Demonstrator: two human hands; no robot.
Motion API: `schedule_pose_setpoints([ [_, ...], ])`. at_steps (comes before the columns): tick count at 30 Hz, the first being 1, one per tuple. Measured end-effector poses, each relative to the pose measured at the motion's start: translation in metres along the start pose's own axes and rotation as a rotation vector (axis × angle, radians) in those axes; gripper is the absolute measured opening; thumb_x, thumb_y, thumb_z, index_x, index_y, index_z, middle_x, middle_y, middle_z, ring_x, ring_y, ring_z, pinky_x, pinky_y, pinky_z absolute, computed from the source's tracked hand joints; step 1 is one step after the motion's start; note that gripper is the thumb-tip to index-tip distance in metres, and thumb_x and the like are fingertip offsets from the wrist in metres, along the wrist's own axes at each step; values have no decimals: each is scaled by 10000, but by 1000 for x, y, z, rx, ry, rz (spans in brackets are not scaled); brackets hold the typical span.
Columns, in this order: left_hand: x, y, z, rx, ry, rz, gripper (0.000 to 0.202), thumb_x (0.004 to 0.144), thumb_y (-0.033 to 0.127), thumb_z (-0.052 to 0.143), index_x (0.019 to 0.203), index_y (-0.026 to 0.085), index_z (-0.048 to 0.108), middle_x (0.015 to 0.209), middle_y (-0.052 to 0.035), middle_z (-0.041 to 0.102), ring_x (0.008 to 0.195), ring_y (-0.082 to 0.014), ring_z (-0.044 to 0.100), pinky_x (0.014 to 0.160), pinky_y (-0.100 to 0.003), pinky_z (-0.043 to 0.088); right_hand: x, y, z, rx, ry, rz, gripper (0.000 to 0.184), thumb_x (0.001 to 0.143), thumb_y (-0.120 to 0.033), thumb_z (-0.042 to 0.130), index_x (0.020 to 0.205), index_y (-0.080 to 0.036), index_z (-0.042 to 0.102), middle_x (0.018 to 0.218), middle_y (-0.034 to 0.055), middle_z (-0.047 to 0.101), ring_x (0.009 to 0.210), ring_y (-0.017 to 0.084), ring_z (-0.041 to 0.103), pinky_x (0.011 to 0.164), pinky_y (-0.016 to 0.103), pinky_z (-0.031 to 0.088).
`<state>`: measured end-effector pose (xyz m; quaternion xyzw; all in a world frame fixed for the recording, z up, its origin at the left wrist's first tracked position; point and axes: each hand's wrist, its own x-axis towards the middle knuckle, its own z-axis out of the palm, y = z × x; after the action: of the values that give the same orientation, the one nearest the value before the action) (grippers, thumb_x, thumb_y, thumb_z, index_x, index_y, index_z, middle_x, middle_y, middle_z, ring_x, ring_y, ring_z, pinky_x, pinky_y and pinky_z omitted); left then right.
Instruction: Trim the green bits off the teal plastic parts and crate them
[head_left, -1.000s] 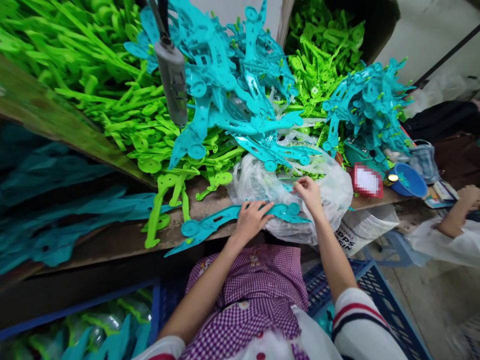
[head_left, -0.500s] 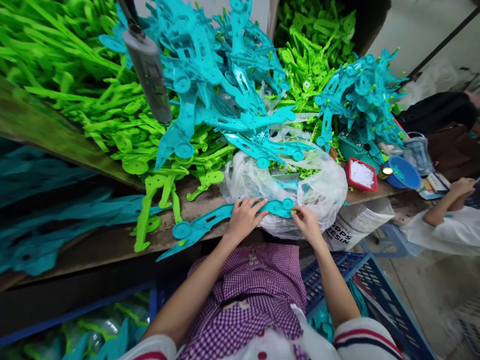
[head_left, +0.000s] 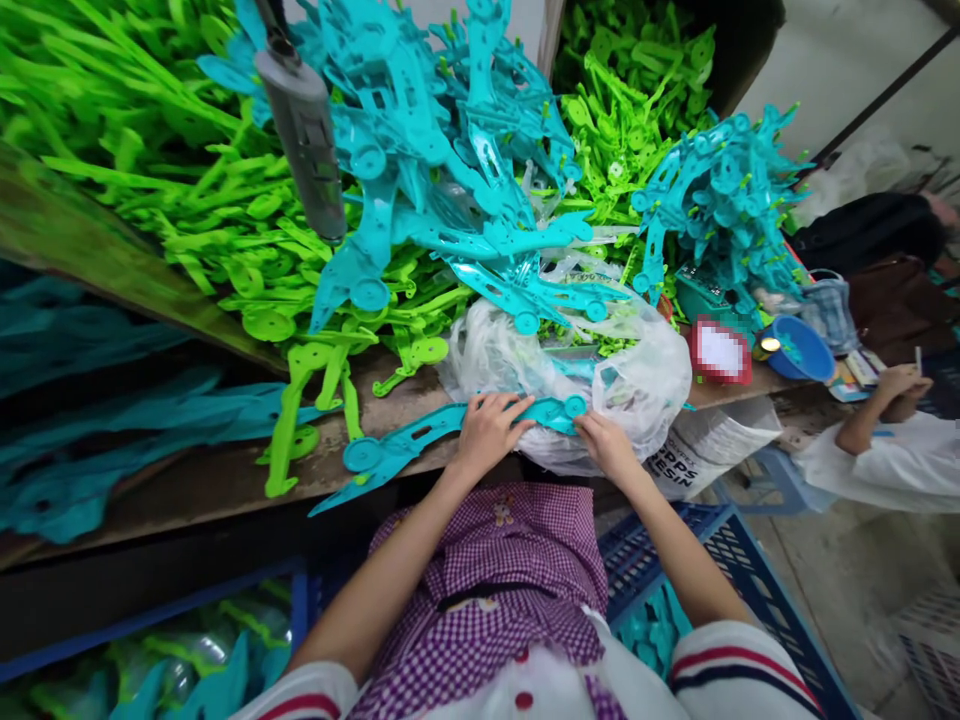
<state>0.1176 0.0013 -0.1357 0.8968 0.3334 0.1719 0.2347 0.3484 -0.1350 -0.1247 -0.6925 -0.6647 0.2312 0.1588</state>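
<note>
A long teal plastic part (head_left: 409,445) lies across the front edge of the wooden bench (head_left: 225,480). My left hand (head_left: 487,432) rests on its middle, fingers curled over it. My right hand (head_left: 606,445) pinches the part's round right end, against a clear plastic bag (head_left: 645,385) filled with green and teal pieces. What else the right fingers hold, if anything, is too small to make out.
Heaps of green parts (head_left: 187,200) and teal parts (head_left: 450,150) cover the bench behind. A grey tool (head_left: 304,140) hangs above. A blue bowl (head_left: 802,350) and red tray (head_left: 718,352) sit right. Another person's arm (head_left: 877,420) is far right. A blue crate (head_left: 757,590) stands below.
My right hand came down from the top of the bag to the teal part's right end. My left hand stayed on the part.
</note>
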Motion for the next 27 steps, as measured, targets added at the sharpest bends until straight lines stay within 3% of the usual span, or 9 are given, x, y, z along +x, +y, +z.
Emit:
schedule_pose_setpoints([
  [5, 0, 2, -2, 45, 23, 27, 405, 918, 438, 632, 1289, 275, 653, 1133, -91, 714, 1019, -258, 631, 923, -428, 371, -6, -7, -7, 106, 130, 17, 309, 1015, -331, 465, 1277, -226, 592, 1109, 98, 642, 1024, 220, 643, 890, 348, 539],
  [9, -7, 14, -23, 69, 57, 115, 364, 934, 380, 627, 1282, 274, 652, 1149, -85, 713, 1033, -240, 645, 919, -405, 372, -12, -19, -43, -83, 148, -8, 695, 922, -441, 624, 1528, -239, 351, 1428, 159, 483, 1333, 324, 467, 1084, 501, 418],
  [12, -6, 32, -52, 108, 134, 208, 356, 932, 330, 643, 1282, 264, 647, 1149, -80, 721, 1015, -221, 662, 933, -393, 365, -18, -18, -58, -139, 52, -68, 796, 921, -373, 609, 1592, -251, 198, 1240, 134, 624, 1149, 310, 593, 990, 487, 486],
  [15, 14, 59, -85, 177, 188, 324, 406, 925, 269, 661, 1327, 254, 612, 1167, -65, 723, 1025, -198, 666, 985, -386, 348, -24, -12, -52, -134, 144, -36, 805, 928, -276, 524, 1610, -198, 103, 967, 98, 681, 885, 273, 647, 799, 411, 554],
  [17, 33, 80, -104, 226, 239, 394, 454, 922, 249, 665, 1367, 270, 578, 1236, -60, 697, 1107, -199, 641, 1051, -394, 311, -27, -9, -46, -137, 256, 46, 773, 919, -264, 503, 1601, -174, 152, 911, 94, 675, 824, 266, 647, 759, 397, 556],
  [20, 54, 109, -123, 264, 398, 459, 505, 901, 274, 690, 1384, 344, 557, 1322, -46, 642, 1202, -229, 591, 1127, -441, 254, -28, -4, -54, -43, 447, 236, 647, 921, -275, 502, 1537, -211, 311, 1077, 115, 669, 892, 249, 665, 802, 370, 557],
  [23, 51, 120, -122, 177, 450, 499, 520, 867, 287, 715, 1357, 388, 573, 1291, -48, 634, 1172, -248, 601, 1109, -460, 336, -21, 17, -94, 107, 789, 446, 576, 922, -372, 549, 1447, -214, 371, 1292, 146, 574, 1040, 240, 643, 889, 371, 540],
  [25, 34, 112, -109, 70, 373, 482, 535, 863, 256, 701, 1366, 376, 564, 1269, -73, 630, 1145, -252, 616, 1056, -453, 421, -8, 47, -136, 145, 987, 515, 603, 911, -443, 566, 1414, -190, 349, 1340, 173, 508, 1101, 243, 611, 931, 403, 522],
  [27, 9, 96, -89, -24, 250, 396, 541, 882, 219, 657, 1391, 359, 539, 1285, -100, 612, 1153, -260, 617, 1014, -452, 472, 16, 88, -184, 124, 1064, 505, 608, 932, -462, 520, 1419, -175, 295, 1361, 202, 452, 1134, 252, 589, 939, 445, 507],
])
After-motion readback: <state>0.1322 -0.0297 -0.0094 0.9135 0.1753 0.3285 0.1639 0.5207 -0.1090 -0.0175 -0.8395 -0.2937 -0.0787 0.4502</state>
